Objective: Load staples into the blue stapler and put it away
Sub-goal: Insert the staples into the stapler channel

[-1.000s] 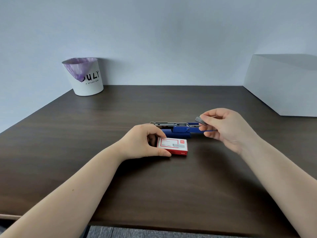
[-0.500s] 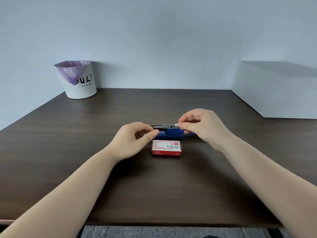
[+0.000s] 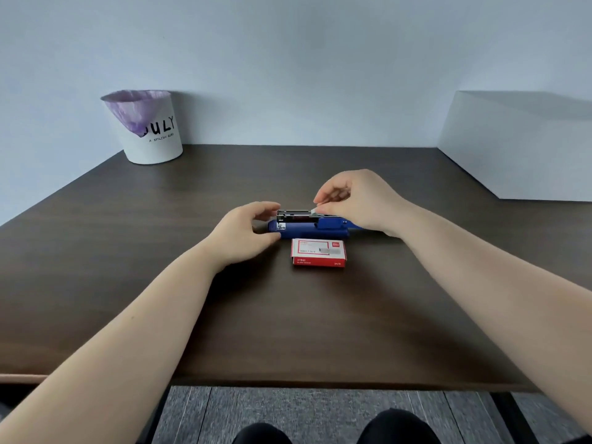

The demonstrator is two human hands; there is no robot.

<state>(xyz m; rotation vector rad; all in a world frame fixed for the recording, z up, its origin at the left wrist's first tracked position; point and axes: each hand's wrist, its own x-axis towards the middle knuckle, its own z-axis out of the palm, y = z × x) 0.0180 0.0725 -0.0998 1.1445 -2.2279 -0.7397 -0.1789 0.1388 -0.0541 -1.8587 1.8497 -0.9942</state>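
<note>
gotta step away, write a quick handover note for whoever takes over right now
Left hand: steadies the front end of the blue stapler, fingers curled at it.
Right hand: pinches a staple strip at the rear of the open metal magazine.
Staple box: on the table, just in front of the stapler, shut.
Done: stapler opened, strip taken out.
Left: seat the strip, close the stapler, put it away.

Near edge: bare table [image 3: 288, 331] in front of the staple box [image 3: 318, 252].
Centre: stapler [image 3: 307, 225] just behind the box, both hands at its ends.
Far left: bin [image 3: 150, 129] by the wall.
Far right: white box [image 3: 519, 145].
</note>
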